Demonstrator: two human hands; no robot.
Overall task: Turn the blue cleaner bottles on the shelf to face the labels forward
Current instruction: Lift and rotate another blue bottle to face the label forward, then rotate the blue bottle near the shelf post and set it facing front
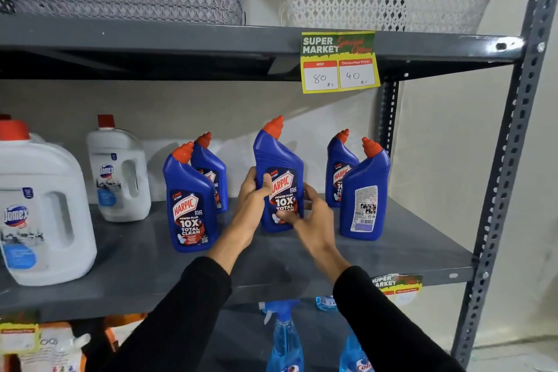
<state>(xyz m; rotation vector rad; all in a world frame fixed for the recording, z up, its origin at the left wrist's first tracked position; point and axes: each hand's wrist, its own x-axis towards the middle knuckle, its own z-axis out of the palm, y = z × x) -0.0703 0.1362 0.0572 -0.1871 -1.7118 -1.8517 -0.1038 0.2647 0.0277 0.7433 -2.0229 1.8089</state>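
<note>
both hands, left hand [253, 187] and right hand [305, 214], closing around centre blue plastic red-capped cleaner bottle [279, 178]; risking tipping rear-label blue bottle [363, 193] standing just right of it.

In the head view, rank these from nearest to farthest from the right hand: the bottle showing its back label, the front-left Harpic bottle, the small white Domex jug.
1. The bottle showing its back label, just right of the right hand.
2. The front-left Harpic bottle, left, beyond the left hand.
3. The small white Domex jug, far left, toward the back of the shelf.
</note>
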